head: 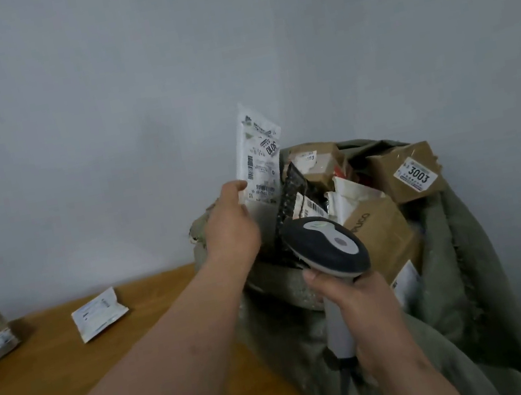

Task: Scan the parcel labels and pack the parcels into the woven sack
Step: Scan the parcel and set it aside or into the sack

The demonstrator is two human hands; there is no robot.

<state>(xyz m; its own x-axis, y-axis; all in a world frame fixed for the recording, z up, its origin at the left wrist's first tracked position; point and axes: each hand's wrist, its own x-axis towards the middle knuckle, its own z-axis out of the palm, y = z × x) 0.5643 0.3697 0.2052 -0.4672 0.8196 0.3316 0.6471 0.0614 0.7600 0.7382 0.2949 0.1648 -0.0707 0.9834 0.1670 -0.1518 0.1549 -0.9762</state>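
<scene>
Gripping a white labelled mailer upright over the woven sack of parcels just beyond its fingers, the left hand pinched its lower edge; right hand clasped a handheld barcode scanner.

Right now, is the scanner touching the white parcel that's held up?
Apart. The head view shows the scanner in the right hand, lower down, with a gap to the white parcel gripped by the left hand.

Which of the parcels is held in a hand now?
The white flat parcel, upright in the left hand above the sack; the others lie inside it or on the table.
</scene>
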